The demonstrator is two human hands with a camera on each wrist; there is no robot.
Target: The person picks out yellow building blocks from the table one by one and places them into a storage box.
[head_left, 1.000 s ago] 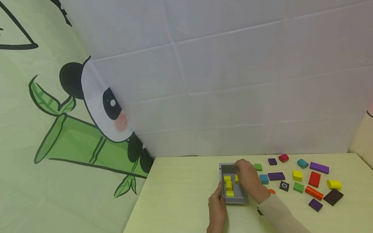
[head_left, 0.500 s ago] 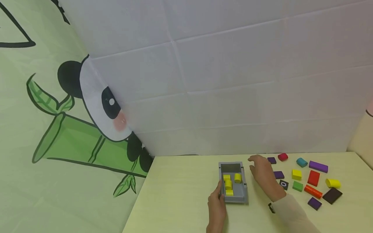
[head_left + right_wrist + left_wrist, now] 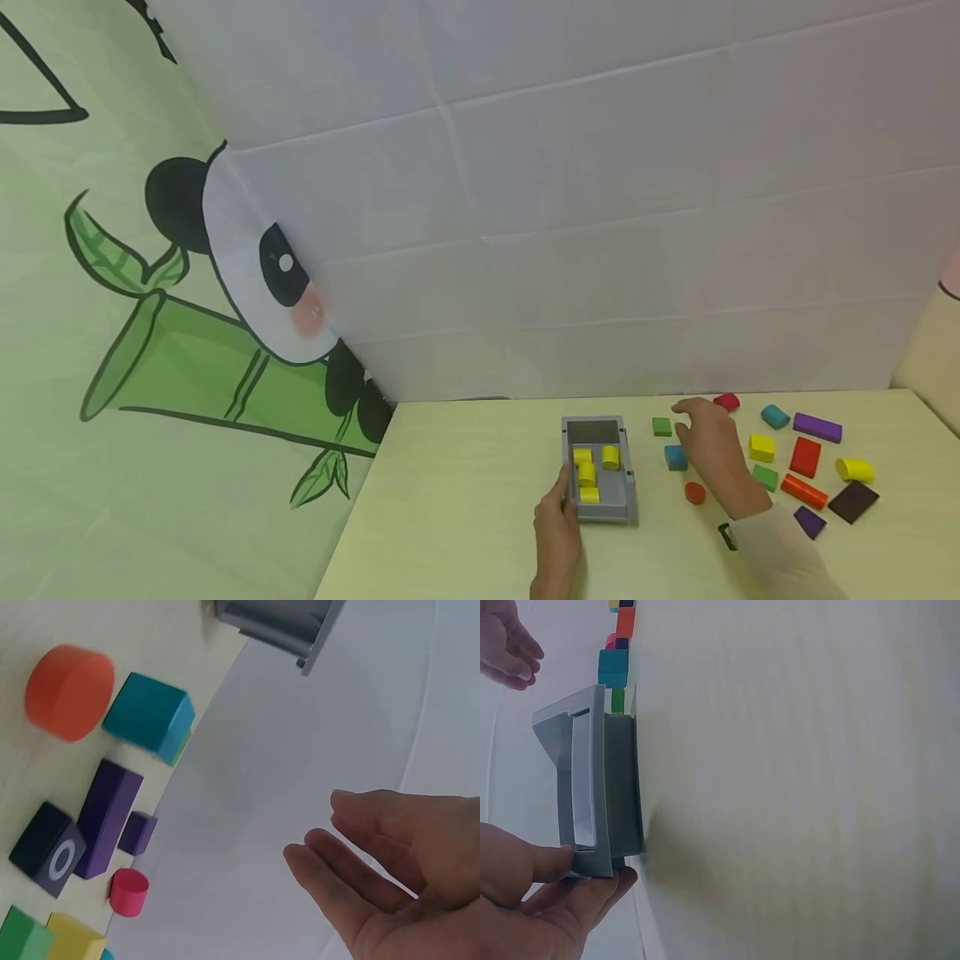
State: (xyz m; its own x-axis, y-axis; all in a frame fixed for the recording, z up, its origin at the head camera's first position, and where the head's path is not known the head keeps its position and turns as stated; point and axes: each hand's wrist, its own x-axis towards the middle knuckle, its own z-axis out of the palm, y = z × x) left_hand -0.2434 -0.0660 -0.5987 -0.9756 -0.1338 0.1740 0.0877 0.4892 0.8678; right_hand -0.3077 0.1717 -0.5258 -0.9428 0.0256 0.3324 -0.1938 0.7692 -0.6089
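Note:
My left hand [image 3: 557, 533] holds a small grey open-topped box [image 3: 632, 504] by its near left side. In the left wrist view the thumb lies on the rim of the box [image 3: 619, 787], with the fingers against its outer wall. Several yellow blocks lie inside, among them a yellow cylinder [image 3: 611, 457] on the right and another [image 3: 587, 476] near the left wall. My right hand [image 3: 716, 454] hovers over the loose blocks right of the box, holding nothing. Its fingers are loosely bent and apart in the right wrist view, with a purple bar [image 3: 109, 817] nearby.
Around the right hand lie a blue block [image 3: 676, 457], a green block [image 3: 662, 427] and an orange disc [image 3: 695, 493]. Further right are a red block [image 3: 806, 457], an orange cylinder [image 3: 804, 492], a black tile [image 3: 853, 502] and a yellow cylinder [image 3: 857, 470]. A white cloth wall [image 3: 600, 250] stands behind the table.
My right hand has left the yellow cylinder in the box and moved right, out over the loose blocks. The left hand keeps its hold on the box.

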